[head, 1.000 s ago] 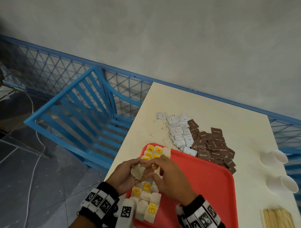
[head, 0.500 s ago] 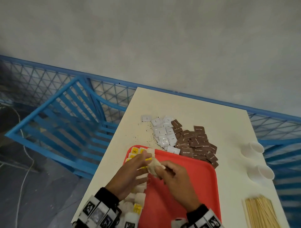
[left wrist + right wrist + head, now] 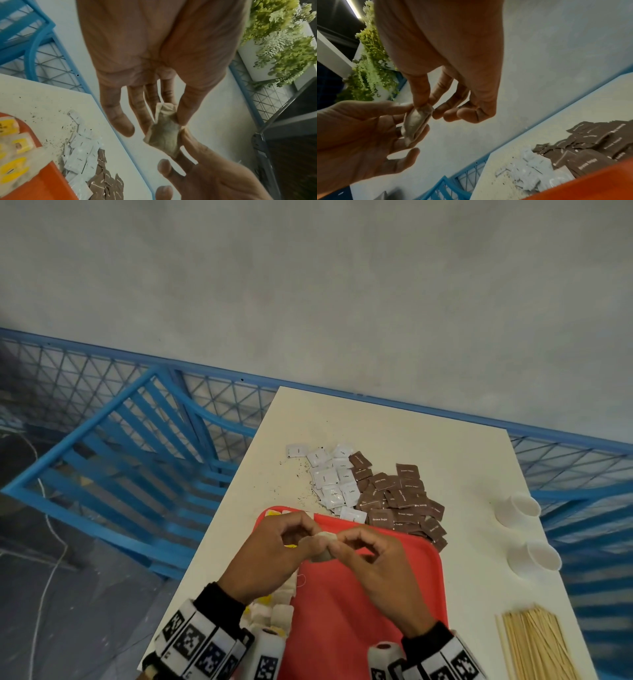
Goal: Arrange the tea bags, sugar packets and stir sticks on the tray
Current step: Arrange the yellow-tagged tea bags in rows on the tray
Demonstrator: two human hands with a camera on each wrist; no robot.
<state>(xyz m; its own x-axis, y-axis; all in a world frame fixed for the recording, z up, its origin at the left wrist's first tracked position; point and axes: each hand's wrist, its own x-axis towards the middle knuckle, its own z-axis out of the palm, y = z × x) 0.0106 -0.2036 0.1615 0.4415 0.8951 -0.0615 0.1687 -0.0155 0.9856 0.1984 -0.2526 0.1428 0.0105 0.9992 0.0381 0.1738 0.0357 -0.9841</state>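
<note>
A pale tea bag [image 3: 322, 546] hangs above the red tray [image 3: 363, 607], pinched from both sides. My left hand [image 3: 274, 556] pinches its left end between thumb and fingers; the bag [image 3: 164, 136] shows crumpled there. My right hand [image 3: 373, 563] pinches the right end of the bag [image 3: 416, 124]. A column of tea bags with yellow tags [image 3: 277, 607] lies along the tray's left edge, partly hidden under my left hand. White sugar packets [image 3: 334, 481] and brown sugar packets [image 3: 400, 501] lie heaped beyond the tray. Wooden stir sticks [image 3: 537, 645] lie at the near right.
Two white paper cups [image 3: 524, 508] lie on their sides at the right of the cream table [image 3: 394, 426]. Loose tea specks are scattered by the white packets. A blue slatted chair [image 3: 137, 474] and a blue mesh fence stand to the left and behind.
Both hands lifted one tea bag off the left column and now hold it between them over the tray's far end. The head view shifted left.
</note>
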